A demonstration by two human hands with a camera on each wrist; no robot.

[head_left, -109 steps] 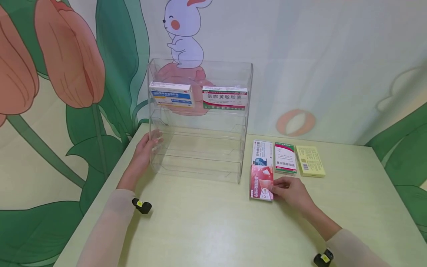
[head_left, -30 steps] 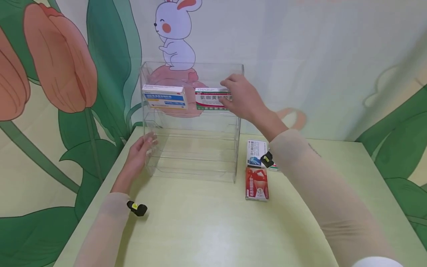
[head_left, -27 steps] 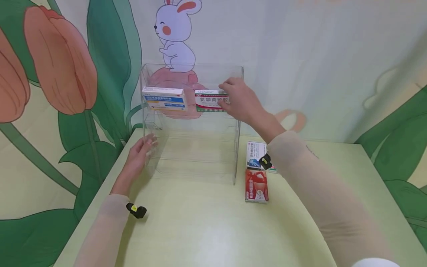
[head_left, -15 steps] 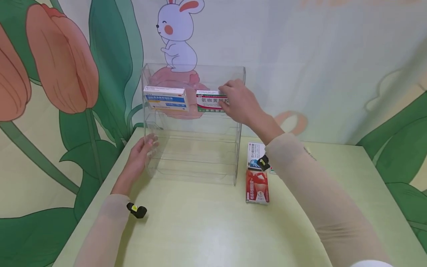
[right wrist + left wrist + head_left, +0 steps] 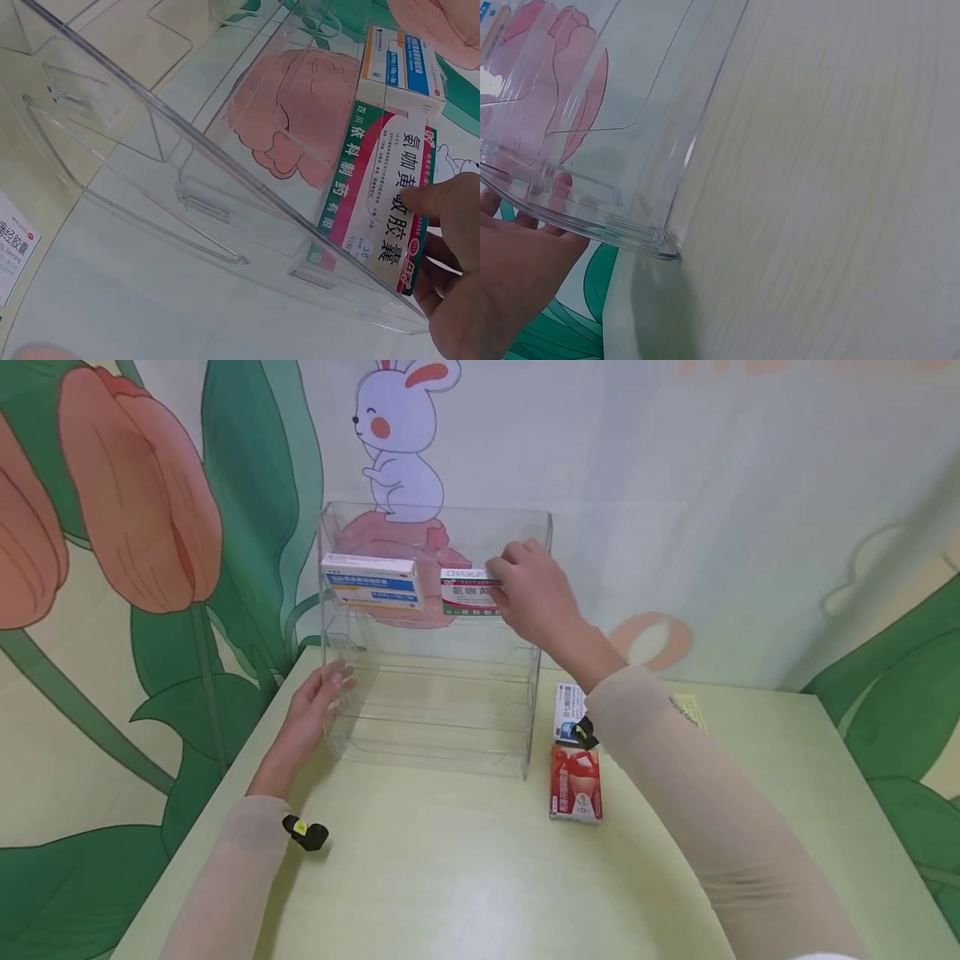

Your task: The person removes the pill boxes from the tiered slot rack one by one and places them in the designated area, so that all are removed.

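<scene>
A clear acrylic display rack stands on the table, its left side held by my left hand. In the left wrist view, the fingers of that hand curl behind the rack's edge and show through the plastic. My right hand pinches the right end of a white medicine box with red and green bands, in an upper tier. The right wrist view has its thumb on the box's front, other fingers behind. Left of it in that tier is a white, blue and yellow medicine box.
Right of the rack, a red medicine box lies in front of a white-and-blue one. A yellow box shows partly behind the right sleeve. A printed curtain hangs behind the table.
My right hand has gone from beside the red box on the table up to the red-and-green-banded box in the rack. In the last half second it moves slightly left. The left hand stays.
</scene>
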